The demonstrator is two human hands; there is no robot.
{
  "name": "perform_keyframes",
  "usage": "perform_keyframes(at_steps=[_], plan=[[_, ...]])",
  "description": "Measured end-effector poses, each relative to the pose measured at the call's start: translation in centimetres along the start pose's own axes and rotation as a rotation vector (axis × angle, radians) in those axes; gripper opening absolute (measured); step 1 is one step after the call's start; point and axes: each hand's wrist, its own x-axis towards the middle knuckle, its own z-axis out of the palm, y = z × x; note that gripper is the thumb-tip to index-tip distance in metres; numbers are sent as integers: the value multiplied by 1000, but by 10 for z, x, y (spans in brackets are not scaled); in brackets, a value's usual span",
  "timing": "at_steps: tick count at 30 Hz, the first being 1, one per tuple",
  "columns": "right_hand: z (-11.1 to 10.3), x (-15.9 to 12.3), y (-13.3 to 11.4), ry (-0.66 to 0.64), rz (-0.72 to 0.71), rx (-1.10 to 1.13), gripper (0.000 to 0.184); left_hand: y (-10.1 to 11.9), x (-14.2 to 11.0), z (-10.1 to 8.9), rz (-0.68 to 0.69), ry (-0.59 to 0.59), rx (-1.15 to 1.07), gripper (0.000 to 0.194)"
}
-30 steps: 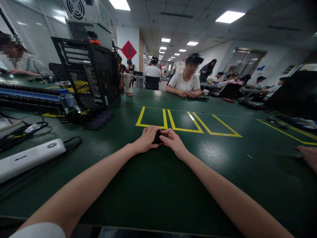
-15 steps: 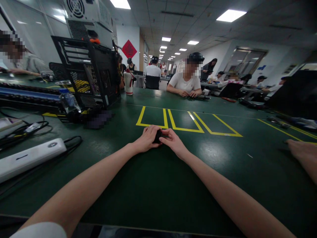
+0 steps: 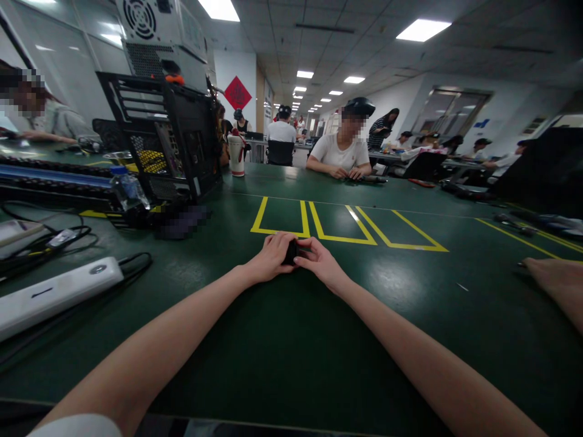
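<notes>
A small black object (image 3: 291,252) is between my two hands, low over the green table (image 3: 291,340); its kind is hard to make out. My left hand (image 3: 272,257) is closed around its left side, the fingers curled over the top. From the other side, my right hand (image 3: 319,261) pinches its right edge between thumb and fingers. Much of the object is hidden by my fingers. Just beyond my hands, yellow tape outlines (image 3: 344,241) mark the tabletop.
At left lie a white power strip (image 3: 59,297), black cables, a plastic bottle (image 3: 130,189) and a black computer case (image 3: 173,133). A paper cup (image 3: 237,155) stands farther back. Another person's hand (image 3: 553,282) rests at the right edge. Across the table sits a person (image 3: 341,152).
My hands stay almost in place around the black object, with only a slight shift of the fingers. The whole view has moved very little.
</notes>
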Motion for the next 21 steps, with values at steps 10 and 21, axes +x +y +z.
perform_keyframes(at_steps=[10,21], plan=[[4,4,1,118,54,-53,29,0,0,0,24,8,9,54],[6,-1,-6,91,31,-32,23,2,0,0,15,22,2,53]])
